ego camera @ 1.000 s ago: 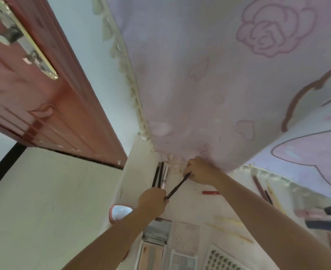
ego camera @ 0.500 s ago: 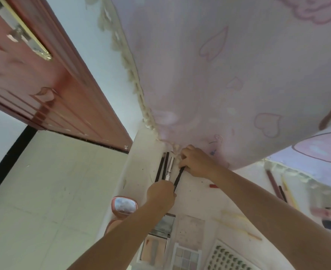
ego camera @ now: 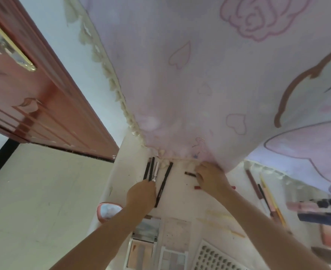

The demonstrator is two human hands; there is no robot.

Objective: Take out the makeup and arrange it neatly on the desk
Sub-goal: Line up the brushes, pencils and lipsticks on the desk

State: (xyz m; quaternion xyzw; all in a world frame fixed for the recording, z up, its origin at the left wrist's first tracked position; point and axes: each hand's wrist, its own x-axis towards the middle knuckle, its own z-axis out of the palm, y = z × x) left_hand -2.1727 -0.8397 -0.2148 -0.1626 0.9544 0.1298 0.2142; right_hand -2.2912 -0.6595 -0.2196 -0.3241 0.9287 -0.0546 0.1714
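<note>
Pink curtain (ego camera: 209,84) overhangs the desk (ego camera: 182,193) behind both hands.

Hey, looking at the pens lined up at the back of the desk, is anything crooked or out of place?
Yes. The long black pencil by the left hand lies slanted, apart from the row of two black sticks and the silver tube. A short dark stick by the right hand lies crosswise.

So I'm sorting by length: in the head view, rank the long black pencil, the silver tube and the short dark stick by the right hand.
1. Long black pencil
2. Silver tube
3. Short dark stick, partly hidden by the right hand, so unsure.
</note>
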